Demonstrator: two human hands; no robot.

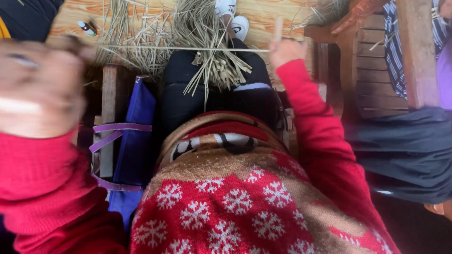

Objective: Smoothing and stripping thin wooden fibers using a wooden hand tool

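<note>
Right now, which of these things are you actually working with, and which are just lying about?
In use:
- long straw strand stretched between the hands
- left hand, blurred, close to the camera
- right hand, closed on the strand's end
- straw bundle on the lap

Lying about:
- blue bag with purple straps
- small tube on the floor
- wooden chair

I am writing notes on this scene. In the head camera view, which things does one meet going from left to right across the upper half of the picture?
Blurred left hand → blue bag with purple straps → bundle of dry straw on the lap → right hand pinching a long straw → wooden chair.
</note>
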